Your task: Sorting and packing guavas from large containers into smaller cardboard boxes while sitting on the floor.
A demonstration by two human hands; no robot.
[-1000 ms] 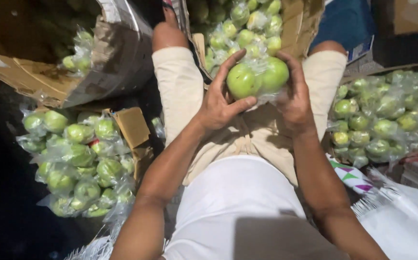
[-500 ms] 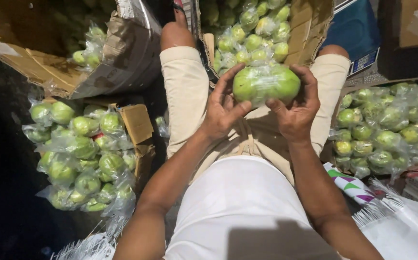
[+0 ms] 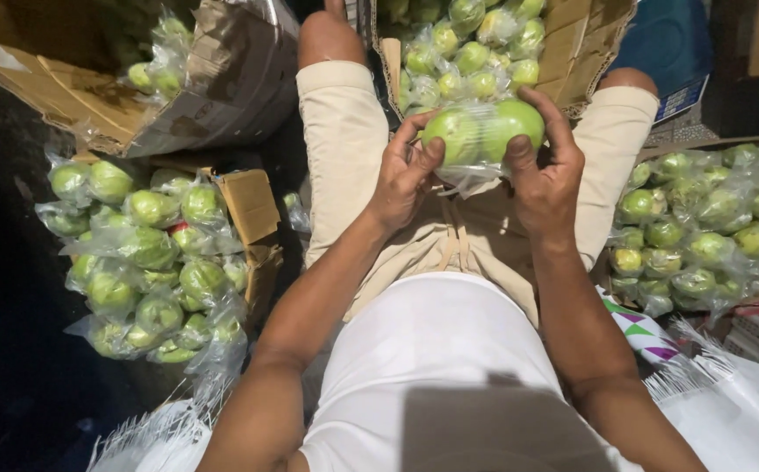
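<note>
The person sits with knees apart, and both hands are clamped on one clear bag of green fruit (image 3: 482,131), held up over the lap just in front of an open cardboard box (image 3: 585,48). The left hand (image 3: 404,179) grips the bag's left end, fingers curled round it and pinching the loose plastic underneath; the right hand (image 3: 544,175) cups the right end, its fingers wrapped over the top of the fruit. Two fruits show through the plastic, side by side. The box between the knees is filled with more bagged fruit (image 3: 467,52), and the held bag sits just at its near edge. To the person's left lies a heap of bags (image 3: 148,258) on flattened cardboard, with another torn carton (image 3: 222,79) above it. To the right, a second pile of bags (image 3: 703,227) rests beside the thigh.
</note>
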